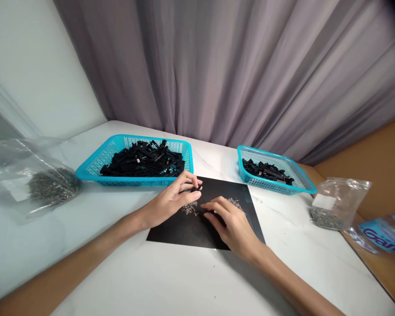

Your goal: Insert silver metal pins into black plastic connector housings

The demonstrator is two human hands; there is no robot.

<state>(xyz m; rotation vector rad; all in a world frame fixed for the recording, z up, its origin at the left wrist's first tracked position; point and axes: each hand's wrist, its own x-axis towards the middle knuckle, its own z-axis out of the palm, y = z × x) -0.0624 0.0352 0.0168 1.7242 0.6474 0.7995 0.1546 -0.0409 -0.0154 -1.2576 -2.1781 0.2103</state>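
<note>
1. I take my clock from the middle of the black sheet (184, 232) on the white table (134, 272), with twelve towards the grey curtain (200, 66).
2. At eleven o'clock my left hand (174, 195) grasps a small black piece (196, 188) between thumb and fingers, raised over the sheet; its exact shape is too small for me to make out.
3. Between three and four o'clock sits my right hand (230, 221), palm down, fingers bent and tips pointing to nine. I cannot tell whether those fingertips pinch anything; the dark sheet beneath them hides it.
4. Between nine and ten I see one loose heap of thin bent wires (189, 208), just below the left fingers. Another wire heap (236, 203) lies between two and three, partly behind the right hand.
5. At ten o'clock stands a blue basket (134, 179) piled with black plastic parts (148, 158). At two is a second blue basket (276, 188), holding smaller-looking black parts (266, 171).
6. Near nine o'clock, beside the first basket, lies a clear bag (52, 188) of metal bits. At three another clear bag (327, 215) leans, similarly part-filled, with a labelled bottle (382, 235) beyond it.
</note>
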